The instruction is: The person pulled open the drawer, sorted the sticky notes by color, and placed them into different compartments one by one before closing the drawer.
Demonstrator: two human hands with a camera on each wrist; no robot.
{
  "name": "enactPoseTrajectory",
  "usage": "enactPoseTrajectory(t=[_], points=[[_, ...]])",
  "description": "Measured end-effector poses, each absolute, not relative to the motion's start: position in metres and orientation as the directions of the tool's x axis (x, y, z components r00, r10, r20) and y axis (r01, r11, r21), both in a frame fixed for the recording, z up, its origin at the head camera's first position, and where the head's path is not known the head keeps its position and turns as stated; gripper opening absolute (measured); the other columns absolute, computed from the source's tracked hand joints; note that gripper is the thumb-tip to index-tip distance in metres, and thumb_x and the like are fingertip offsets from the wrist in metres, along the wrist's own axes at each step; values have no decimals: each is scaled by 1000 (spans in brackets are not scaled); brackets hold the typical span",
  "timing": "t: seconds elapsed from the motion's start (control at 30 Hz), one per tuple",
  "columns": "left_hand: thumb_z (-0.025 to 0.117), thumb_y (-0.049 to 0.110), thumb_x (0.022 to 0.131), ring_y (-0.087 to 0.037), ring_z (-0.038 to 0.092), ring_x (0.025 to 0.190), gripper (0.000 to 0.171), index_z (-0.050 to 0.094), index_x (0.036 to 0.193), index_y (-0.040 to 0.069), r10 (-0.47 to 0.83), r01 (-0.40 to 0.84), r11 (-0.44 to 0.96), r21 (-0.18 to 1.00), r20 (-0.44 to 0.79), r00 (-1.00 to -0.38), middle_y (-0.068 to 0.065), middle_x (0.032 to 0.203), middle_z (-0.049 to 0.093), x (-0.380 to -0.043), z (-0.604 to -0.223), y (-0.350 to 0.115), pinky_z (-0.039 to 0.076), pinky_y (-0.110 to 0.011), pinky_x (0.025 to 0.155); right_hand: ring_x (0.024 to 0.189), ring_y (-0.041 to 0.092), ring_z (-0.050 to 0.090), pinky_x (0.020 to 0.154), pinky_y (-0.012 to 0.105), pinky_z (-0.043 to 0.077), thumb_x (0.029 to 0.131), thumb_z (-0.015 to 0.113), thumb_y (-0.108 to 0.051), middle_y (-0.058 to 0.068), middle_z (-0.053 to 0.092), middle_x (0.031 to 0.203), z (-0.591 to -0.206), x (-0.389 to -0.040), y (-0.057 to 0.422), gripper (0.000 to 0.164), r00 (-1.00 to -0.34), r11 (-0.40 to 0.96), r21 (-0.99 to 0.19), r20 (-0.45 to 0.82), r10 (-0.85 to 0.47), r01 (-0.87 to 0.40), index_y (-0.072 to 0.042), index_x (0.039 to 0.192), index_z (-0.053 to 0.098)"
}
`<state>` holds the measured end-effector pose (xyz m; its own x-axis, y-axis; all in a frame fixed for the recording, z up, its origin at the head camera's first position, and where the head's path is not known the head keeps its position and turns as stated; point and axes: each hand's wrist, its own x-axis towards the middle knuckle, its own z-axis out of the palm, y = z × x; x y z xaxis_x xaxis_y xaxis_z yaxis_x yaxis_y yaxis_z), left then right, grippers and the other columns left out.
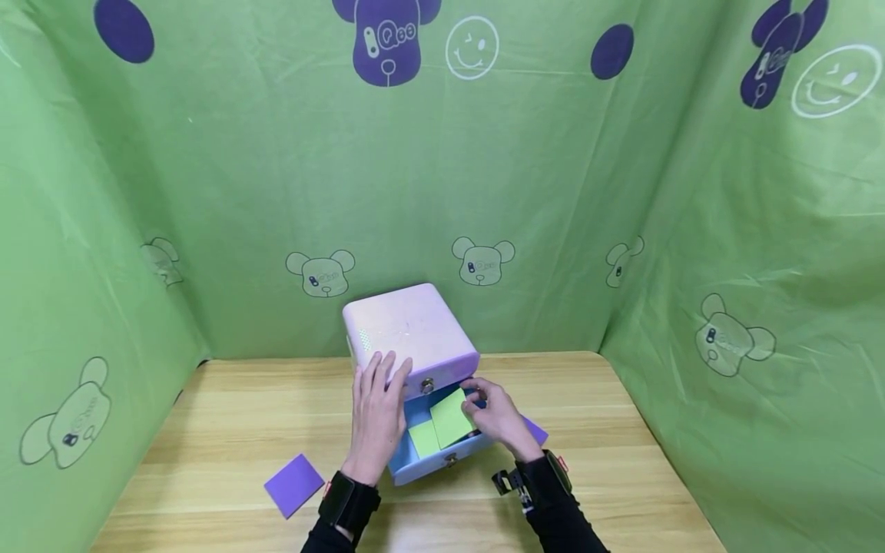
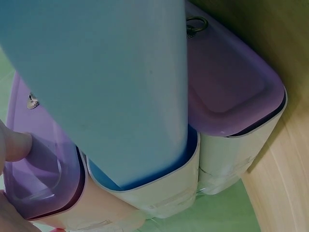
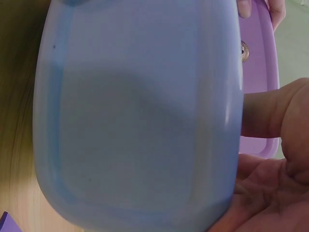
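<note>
A small drawer cabinet (image 1: 408, 326) stands on the table, with a purple top drawer (image 2: 46, 159) and its blue drawer (image 1: 422, 470) pulled out. My left hand (image 1: 378, 415) rests on the cabinet, fingers laid over the top's front edge, thumb against the purple drawer front. Inside the blue drawer lie green paper squares (image 1: 423, 438). My right hand (image 1: 499, 418) reaches over the drawer's right side and pinches the larger green paper square (image 1: 451, 417) at its right edge. The blue drawer front hides those fingertips in the right wrist view.
One purple paper square (image 1: 293, 485) lies on the wooden table (image 1: 228, 430) at left; another purple paper square (image 1: 535, 432) is partly behind my right wrist. Below the blue drawer is a purple bottom drawer (image 2: 231, 77). Green cloth walls (image 1: 415, 177) enclose the table's back and sides.
</note>
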<state>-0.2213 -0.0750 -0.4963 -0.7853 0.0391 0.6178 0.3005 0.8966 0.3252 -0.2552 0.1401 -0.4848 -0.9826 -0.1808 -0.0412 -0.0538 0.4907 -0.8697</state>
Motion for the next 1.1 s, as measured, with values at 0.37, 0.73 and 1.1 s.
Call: enactPoseTrajectory(t=[0.37,0.73,1.1], points=[[69,6,93,-37,43,145,52,56,142,19,40,303,899,316,629,-776,-15,152,52,-221,-495,-74,30,-67,121,81,18,63,65,26,54,91,66,-2,13,68,104,-481,-254,140,47,-978,539,-842,-78,-193,-40,-2,138,57],[71,4,91,-38,44,143,53,57,140,17,37,307,900,311,645,-763,-16,151,52,-221,-494,-74,32,-67,120,115,36,65,92,46,60,97,64,-15,22,65,130,-479,-250,141,48,-965,560,-828,-113,-237,-40,-1,141,54],[70,4,91,-38,44,143,53,57,140,17,45,310,901,304,646,-762,-17,150,52,-221,-496,-75,31,-68,120,119,39,65,101,51,56,98,64,-15,26,63,134,-478,-247,143,44,-960,549,-832,-79,-270,-86,2,137,56]])
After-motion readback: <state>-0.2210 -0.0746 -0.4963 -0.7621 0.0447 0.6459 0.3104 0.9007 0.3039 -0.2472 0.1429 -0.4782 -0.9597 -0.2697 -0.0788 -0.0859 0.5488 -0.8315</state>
